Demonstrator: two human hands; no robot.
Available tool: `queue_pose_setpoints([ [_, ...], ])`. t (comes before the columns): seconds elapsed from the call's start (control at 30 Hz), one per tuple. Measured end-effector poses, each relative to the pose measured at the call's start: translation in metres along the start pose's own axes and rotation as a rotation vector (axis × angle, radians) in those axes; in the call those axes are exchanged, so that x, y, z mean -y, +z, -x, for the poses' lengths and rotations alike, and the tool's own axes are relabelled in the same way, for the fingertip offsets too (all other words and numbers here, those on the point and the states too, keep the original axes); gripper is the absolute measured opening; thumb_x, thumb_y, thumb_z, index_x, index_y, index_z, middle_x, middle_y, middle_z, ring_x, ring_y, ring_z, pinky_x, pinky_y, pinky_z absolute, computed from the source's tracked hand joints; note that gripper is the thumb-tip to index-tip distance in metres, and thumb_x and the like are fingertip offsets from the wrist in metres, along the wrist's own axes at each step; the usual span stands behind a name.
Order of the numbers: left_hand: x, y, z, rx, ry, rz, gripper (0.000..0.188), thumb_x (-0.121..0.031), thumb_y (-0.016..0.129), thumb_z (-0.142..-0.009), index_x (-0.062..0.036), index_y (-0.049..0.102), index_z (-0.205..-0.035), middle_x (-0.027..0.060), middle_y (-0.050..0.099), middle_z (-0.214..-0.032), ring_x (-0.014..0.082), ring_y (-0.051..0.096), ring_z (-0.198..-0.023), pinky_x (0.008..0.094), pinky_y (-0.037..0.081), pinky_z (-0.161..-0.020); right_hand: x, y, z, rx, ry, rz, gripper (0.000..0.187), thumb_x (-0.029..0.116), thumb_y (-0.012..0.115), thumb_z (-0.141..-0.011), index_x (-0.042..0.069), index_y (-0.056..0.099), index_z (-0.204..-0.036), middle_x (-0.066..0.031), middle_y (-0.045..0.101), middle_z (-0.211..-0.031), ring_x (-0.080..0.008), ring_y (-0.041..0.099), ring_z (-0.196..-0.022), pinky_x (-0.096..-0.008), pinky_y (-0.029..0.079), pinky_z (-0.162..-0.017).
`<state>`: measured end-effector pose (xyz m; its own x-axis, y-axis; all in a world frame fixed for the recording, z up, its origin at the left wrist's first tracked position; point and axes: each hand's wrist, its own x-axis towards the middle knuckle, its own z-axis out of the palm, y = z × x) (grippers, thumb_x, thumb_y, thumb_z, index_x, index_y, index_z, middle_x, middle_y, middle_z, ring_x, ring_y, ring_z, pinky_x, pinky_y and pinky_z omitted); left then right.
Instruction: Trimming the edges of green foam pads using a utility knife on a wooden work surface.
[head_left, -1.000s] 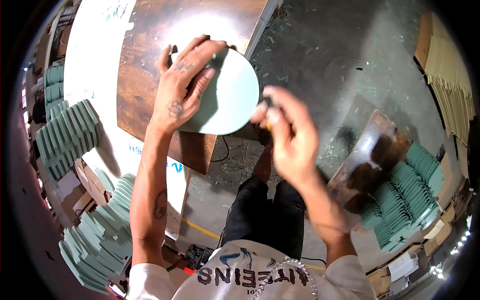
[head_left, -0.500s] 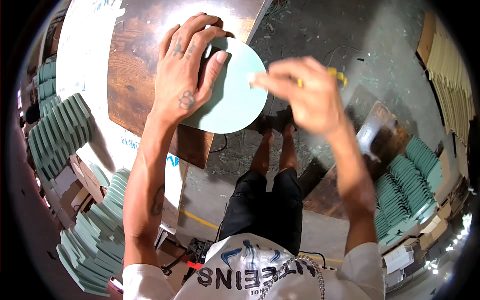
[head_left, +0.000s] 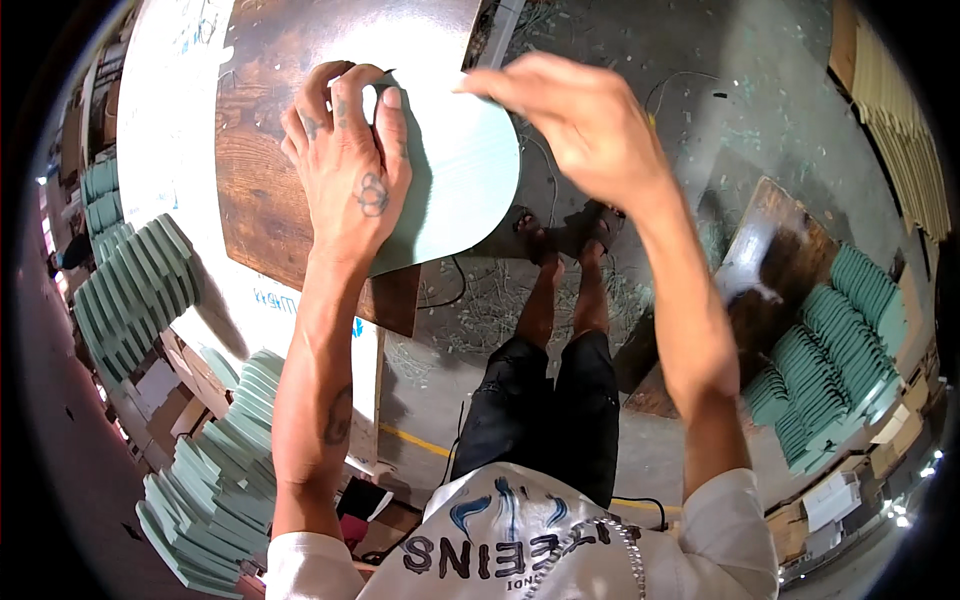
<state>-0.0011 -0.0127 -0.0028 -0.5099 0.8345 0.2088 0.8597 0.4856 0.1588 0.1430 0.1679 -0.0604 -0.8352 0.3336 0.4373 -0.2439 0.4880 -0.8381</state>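
Observation:
A thin pale green board (head_left: 455, 185) with a rounded right end lies on a brown wooden board (head_left: 262, 190), its curved end jutting past the wood's right edge. My left hand (head_left: 345, 170) grips it on its left side, fingers bent and thumb toward the middle. Close to the green board's far right edge is my right hand (head_left: 590, 130), slightly blurred, its thumb and fingers pinched together. A small yellow bit shows beside that hand; what the fingers hold cannot be made out.
Stacks of green pieces stand at the left (head_left: 140, 290) and lower left (head_left: 215, 490). Another green stack (head_left: 825, 350) is at the right, beside a brown board (head_left: 765, 260). Yellowish sheets (head_left: 900, 130) are piled at the far right. Scraps litter the grey floor (head_left: 700, 150).
My right hand has moved up and left, from the green board's right side to its far edge. The green board and my left hand have shifted slightly left in the picture.

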Motion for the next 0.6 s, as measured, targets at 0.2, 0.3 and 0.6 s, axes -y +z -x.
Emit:
queue_pose_setpoints([
  [0.2,-0.006,0.002,0.003,-0.003,-0.071,-0.007,0.027,-0.028,0.053,-0.105,-0.0117,0.057,-0.125,0.0154,0.047,-0.135,0.0391,0.041,-0.125,0.0575,0.032,-0.104,0.079,0.038,0.084,-0.150,0.082,0.127,0.042,-0.001,0.063,-0.094,0.027,0.077,-0.122,-0.0019,0.069,-0.092,-0.0143,0.063,-0.077,-0.0290,0.058,-0.067],
  [0.3,-0.015,0.003,0.003,-0.004,-0.130,-0.006,0.028,-0.028,0.050,-0.106,-0.0110,0.056,-0.127,0.0157,0.047,-0.135,0.0402,0.041,-0.126,0.0589,0.032,-0.104,0.066,0.039,0.075,-0.374,0.183,0.005,0.047,-0.004,0.061,-0.092,0.025,0.075,-0.126,-0.0043,0.068,-0.091,-0.0157,0.067,-0.079,-0.0288,0.061,-0.065],
  [0.6,-0.020,0.005,0.010,-0.058,-0.301,-0.065,0.028,-0.028,0.046,-0.107,-0.0083,0.055,-0.124,0.0183,0.047,-0.132,0.0417,0.041,-0.125,0.0599,0.033,-0.103,0.053,0.032,0.056,-0.316,0.098,0.229,0.053,-0.006,0.062,-0.088,0.027,0.074,-0.128,-0.0057,0.072,-0.099,-0.0180,0.068,-0.085,-0.0347,0.056,-0.075],
])
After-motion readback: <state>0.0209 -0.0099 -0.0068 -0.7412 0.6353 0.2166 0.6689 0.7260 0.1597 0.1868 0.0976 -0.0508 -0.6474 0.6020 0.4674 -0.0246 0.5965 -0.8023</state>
